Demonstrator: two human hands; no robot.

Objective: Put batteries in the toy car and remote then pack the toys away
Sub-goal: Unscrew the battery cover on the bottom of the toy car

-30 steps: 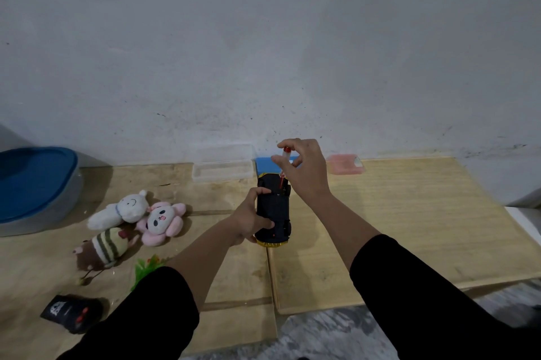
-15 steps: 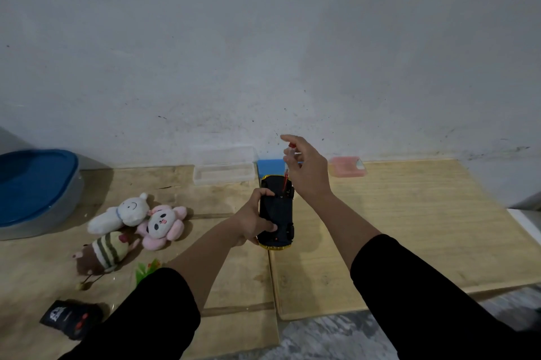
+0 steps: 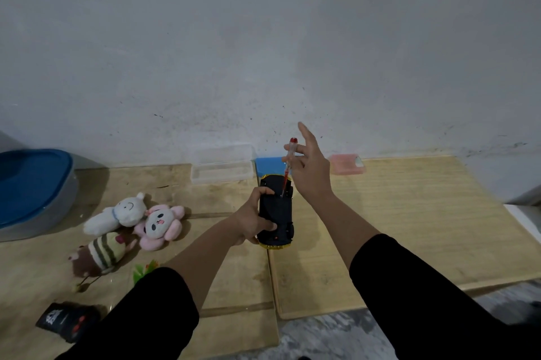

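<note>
Centrally, over the seam between two wooden boards (image 3: 395, 228), held upside down by the left hand (image 3: 251, 220): the car (image 3: 276, 213), black underside up, yellow trim showing at its near end. Fingers wrapped over the car's left flank, thumb pressed on the underside near the rear wheels. Just right of the car's far end, raised above it, the right hand (image 3: 311, 172), index finger stretched straight up and away, the other fingers loosely bent, a red-handled screwdriver (image 3: 288, 166) steadied between thumb and fingers, tip planted on the car's underside near the far wheels, handle tilted slightly right. Hard to tell how firmly gripped. Black sleeves on both forearms. Left of the car, lying close together on the board: a white plush (image 3: 117, 213), a pink plush (image 3: 159, 225) touching it, and a striped brown plush (image 3: 99, 254) just nearer. At the near left corner, the black remote (image 3: 66, 320), partly hidden by the left sleeve. Far left, a grey bin with a blue lid (image 3: 32, 181). Against the wall, beyond the car, a clear box (image 3: 221, 171), a blue block (image 3: 269, 163) and a pink case (image 3: 347, 165).
</note>
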